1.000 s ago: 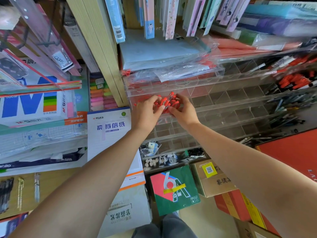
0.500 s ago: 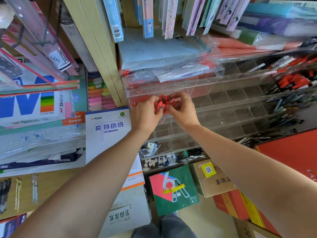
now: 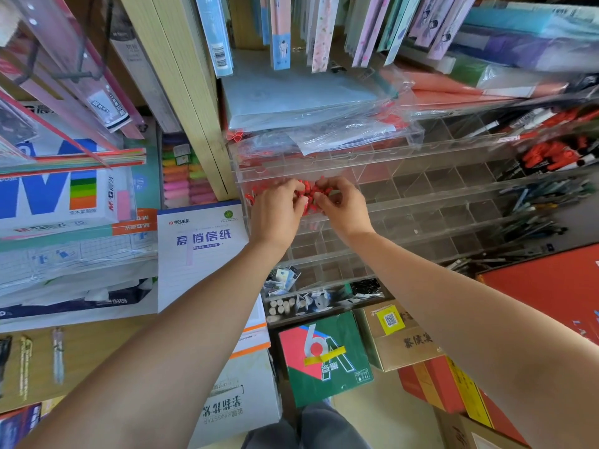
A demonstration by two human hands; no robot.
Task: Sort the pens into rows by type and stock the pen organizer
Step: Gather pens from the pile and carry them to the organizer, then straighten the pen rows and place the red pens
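A person's left hand (image 3: 275, 209) and right hand (image 3: 344, 210) met at the left end of a clear acrylic tiered pen organizer (image 3: 421, 192), fingers of both curled round a bunch of red-capped pens (image 3: 309, 193) held between them over an upper row. A green-and-red cardboard box (image 3: 324, 361) sat on the floor below.

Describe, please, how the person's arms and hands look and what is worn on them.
The left hand and right hand are bare: no gloves, rings, watch or bracelets show. The left forearm and right forearm are uncovered as far as the frame's edge, so no sleeve is visible. Grey trousers show at the bottom edge.
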